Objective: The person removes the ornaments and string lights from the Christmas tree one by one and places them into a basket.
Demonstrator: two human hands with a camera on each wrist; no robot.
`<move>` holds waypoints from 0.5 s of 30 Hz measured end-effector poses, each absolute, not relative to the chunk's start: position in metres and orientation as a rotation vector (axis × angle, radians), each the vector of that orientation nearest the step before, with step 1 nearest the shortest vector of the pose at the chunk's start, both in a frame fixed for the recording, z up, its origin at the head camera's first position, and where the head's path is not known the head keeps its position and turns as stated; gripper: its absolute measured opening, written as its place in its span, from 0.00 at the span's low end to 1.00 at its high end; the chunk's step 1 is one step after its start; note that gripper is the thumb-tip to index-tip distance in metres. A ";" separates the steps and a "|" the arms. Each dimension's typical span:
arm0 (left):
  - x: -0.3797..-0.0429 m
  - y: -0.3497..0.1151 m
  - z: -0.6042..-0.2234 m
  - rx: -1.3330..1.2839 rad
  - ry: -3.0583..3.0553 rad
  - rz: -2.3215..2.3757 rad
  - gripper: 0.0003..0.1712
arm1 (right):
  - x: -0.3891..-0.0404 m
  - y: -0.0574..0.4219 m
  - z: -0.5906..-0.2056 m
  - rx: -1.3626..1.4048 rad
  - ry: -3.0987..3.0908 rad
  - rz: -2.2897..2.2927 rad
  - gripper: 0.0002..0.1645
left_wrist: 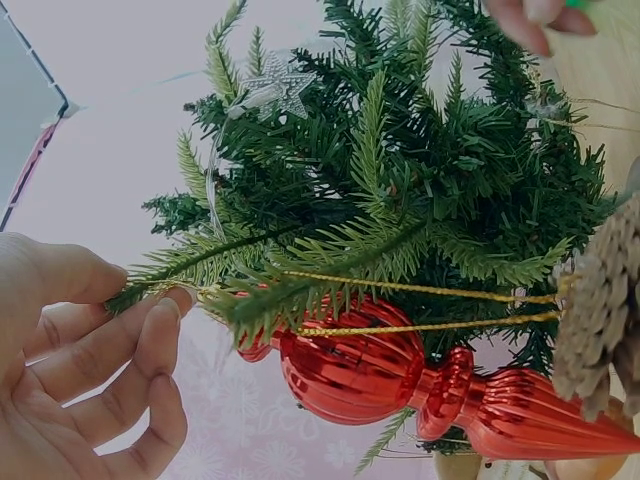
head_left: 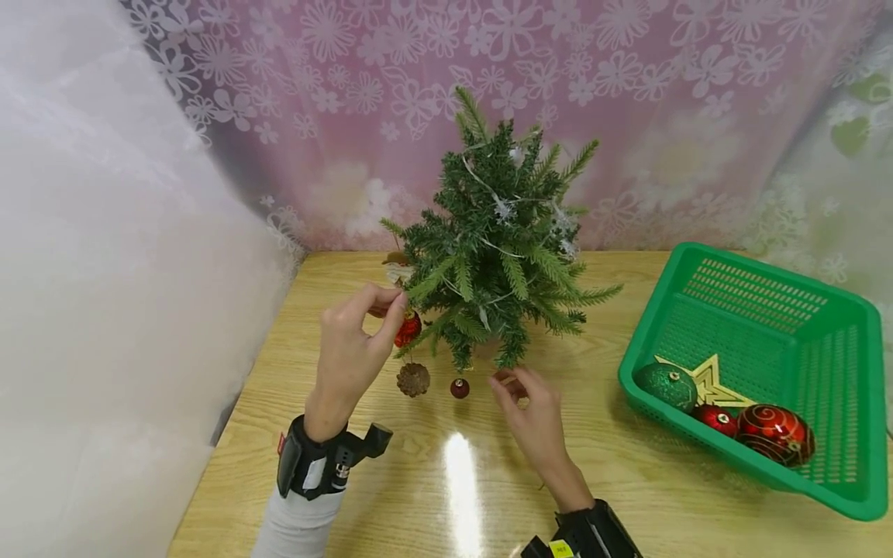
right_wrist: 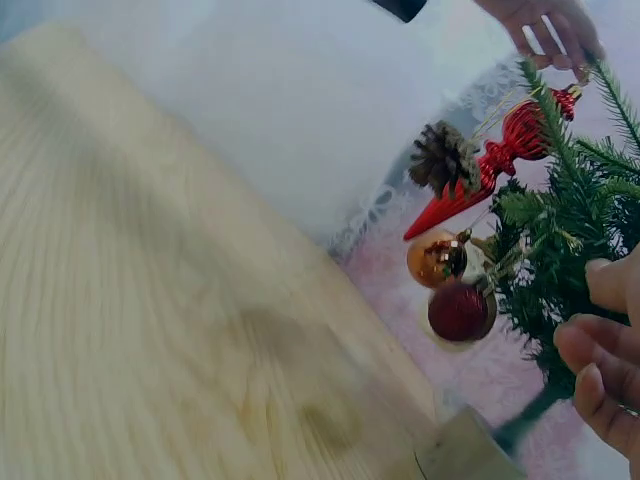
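Note:
A small artificial Christmas tree (head_left: 502, 256) stands between my hands. At its left side my left hand (head_left: 352, 353) pinches the tip of a branch (left_wrist: 170, 275) between thumb and forefinger, with gold cord at the fingertips. Below that branch hangs a ribbed red finial ornament (left_wrist: 350, 370). A pine cone (head_left: 413, 380) hangs on a gold loop just in front of it. My right hand (head_left: 537, 415) is close to the lower front branches, its thumb and fingers loosely bent and apart, nothing seen between them. A small dark red ball (head_left: 459, 388) hangs left of it.
On the right, a green plastic basket (head_left: 788, 325) contains a green ball (head_left: 666, 386), a gold star (head_left: 711, 384) and red ornaments (head_left: 774, 435). An orange ball (right_wrist: 436, 258) hangs low on the tree. A floral curtain (head_left: 391, 116) is behind the wooden table (head_left: 391, 496).

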State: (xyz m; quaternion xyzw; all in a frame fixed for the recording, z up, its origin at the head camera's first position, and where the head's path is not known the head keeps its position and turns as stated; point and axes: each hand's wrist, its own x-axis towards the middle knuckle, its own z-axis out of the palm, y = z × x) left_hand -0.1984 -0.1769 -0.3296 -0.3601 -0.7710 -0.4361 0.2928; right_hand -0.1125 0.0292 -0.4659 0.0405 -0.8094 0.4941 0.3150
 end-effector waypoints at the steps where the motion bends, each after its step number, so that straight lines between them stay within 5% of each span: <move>1: -0.198 -0.177 -0.330 -0.959 -2.057 -1.161 0.03 | -0.115 0.027 -0.466 0.090 -2.124 1.342 0.06; 7: -0.197 -0.177 -0.332 -0.951 -2.063 -1.166 0.03 | -0.118 0.011 -0.448 0.052 -2.083 1.542 0.12; 15: -0.196 -0.177 -0.333 -0.933 -2.082 -1.148 0.02 | -0.113 -0.001 -0.423 0.037 -2.063 1.578 0.07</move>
